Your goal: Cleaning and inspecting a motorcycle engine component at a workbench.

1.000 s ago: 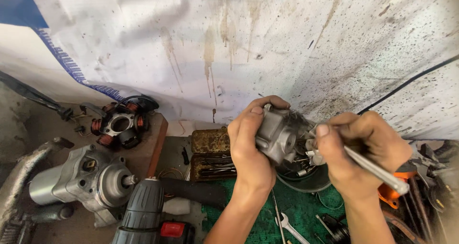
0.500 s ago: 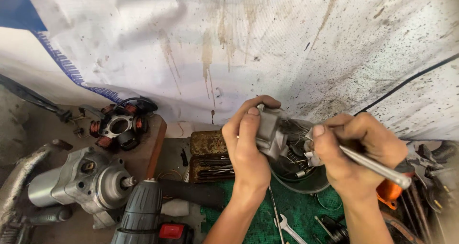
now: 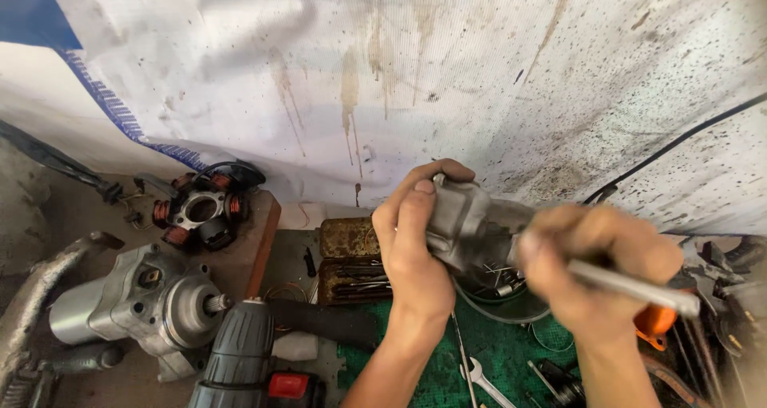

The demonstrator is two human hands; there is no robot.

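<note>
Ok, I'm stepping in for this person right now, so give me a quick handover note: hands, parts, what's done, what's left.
Left hand grips a small grey metal motor housing, raised above the bench.
Right hand, blurred, holds a slim metal tool against the housing's side.
A starter motor, a stator coil, a drill and a spanner lie below.
Done: housing in hand, tool applied. Left: cannot tell; the contact point is hidden.

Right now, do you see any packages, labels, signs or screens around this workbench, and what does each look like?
Banner sheet: hangs behind the bench, white and stained, with a blue patch and stripe at its left edge.
Tin box: open, left of the left hand, rusty yellow-brown lid, small tools inside.
Red tag on the drill: bottom edge, small rectangle.
No screens in view.
</note>
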